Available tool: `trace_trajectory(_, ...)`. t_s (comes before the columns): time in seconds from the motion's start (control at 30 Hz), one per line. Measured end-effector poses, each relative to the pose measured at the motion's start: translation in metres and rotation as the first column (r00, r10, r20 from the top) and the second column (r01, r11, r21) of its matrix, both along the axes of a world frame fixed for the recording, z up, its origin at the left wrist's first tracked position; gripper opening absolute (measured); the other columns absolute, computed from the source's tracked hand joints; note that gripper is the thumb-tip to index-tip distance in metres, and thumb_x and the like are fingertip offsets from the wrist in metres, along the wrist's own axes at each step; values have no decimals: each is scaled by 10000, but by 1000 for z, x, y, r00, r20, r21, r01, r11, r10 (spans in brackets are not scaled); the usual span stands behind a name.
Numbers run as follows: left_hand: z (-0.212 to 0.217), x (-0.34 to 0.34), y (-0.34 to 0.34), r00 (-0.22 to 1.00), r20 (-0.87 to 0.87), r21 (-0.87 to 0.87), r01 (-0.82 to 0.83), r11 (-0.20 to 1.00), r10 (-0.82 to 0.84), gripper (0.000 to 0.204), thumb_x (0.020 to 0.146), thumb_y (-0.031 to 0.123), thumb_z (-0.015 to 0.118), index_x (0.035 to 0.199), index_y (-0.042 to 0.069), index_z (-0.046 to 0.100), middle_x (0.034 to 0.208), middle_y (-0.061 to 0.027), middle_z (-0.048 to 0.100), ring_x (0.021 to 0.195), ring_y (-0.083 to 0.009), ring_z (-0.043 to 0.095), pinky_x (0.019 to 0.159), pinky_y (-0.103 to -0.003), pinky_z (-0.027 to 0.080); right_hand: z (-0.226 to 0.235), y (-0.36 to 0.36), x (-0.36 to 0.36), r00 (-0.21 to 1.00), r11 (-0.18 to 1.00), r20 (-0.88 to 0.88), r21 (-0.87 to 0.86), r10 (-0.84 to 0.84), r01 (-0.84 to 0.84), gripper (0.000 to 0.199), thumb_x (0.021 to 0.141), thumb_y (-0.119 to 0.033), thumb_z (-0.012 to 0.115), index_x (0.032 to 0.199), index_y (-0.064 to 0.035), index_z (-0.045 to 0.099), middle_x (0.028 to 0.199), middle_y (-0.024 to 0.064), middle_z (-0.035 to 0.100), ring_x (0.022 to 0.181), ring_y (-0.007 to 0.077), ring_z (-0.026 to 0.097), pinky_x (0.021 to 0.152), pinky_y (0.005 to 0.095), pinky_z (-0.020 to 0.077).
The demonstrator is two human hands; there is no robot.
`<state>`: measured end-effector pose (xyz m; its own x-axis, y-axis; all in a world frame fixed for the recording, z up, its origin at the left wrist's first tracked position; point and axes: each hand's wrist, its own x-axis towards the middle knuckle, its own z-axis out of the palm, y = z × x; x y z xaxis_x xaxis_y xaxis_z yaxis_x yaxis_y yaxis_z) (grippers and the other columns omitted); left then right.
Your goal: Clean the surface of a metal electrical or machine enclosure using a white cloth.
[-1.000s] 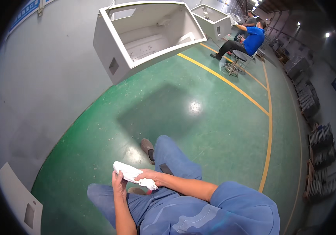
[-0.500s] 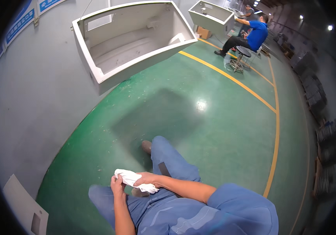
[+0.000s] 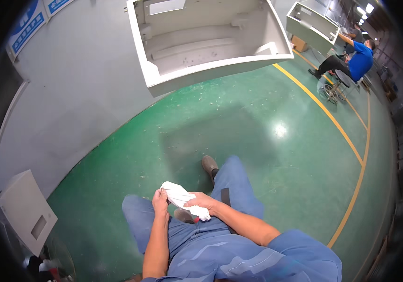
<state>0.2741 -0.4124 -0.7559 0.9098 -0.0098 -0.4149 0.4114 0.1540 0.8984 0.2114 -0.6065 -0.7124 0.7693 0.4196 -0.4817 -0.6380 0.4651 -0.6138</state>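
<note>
– Holding what?
– White cloth [image 3: 175, 193], wrinkled, twisted into a slim roll; slants in front of the lap [image 3: 178, 233].
– Gripped how?
– Pinched at the far end by the left hand [image 3: 159, 203], clasped near the middle by the right hand [image 3: 202, 202].
– And beyond?
– Pale, angular, open box [image 3: 220, 69]; glossy green floor [image 3: 117, 155].

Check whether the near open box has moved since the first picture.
Yes. Judged against the yellow floor line, the near open box has turned and shifted left; its outer left side, plainly visible then, is now mostly hidden.
</note>
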Motion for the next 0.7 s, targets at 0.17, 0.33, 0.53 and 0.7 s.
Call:
trace_trajectory(0.17, -16, 6, 3, 1000, 11, -67, -14, 998, 14, 268, 995, 296, 563, 1010, 33, 614, 886, -21, 637, 750, -102, 594, 665, -274, 504, 6, 2, 10, 1000, 1000, 0, 18, 0, 0, 441, 796, -78, 717, 1208, -6, 579, 1026, 37, 647, 813, 81, 618, 686, 230, 501)
trace_trajectory(0.33, -19, 13, 7, 996, -49, 54, 75, 996, -72, 299, 1001, 344, 550, 991, 54, 623, 828, 7, 628, 708, -64, 574, 633, -233, 488, -6, 2, 18, 998, 999, -52, 15, -35, 36, 442, 799, -74, 718, 1212, -4, 576, 1036, 54, 648, 815, 100, 626, 676, 243, 511)
trace_trajectory(0.53, -22, 20, 11, 997, -80, -6, 3, 1000, -4, 285, 1016, 323, 511, 963, 63, 613, 805, 2, 638, 651, -56, 563, 593, -217, 478, -11, 6, 27, 997, 998, -47, 22, -53, 54, 456, 826, -64, 698, 1249, 16, 551, 1051, 74, 652, 797, 113, 639, 668, 247, 525)
trace_trajectory(0.7, -22, 29, 18, 986, -139, 23, -88, 996, 90, 244, 1013, 270, 496, 983, 48, 594, 835, -51, 671, 660, -82, 577, 598, -240, 495, -26, -10, 43, 941, 944, -88, 20, -327, 329, 348, 841, -46, 673, 1173, -21, 570, 906, 82, 653, 657, 144, 635, 558, 284, 534)
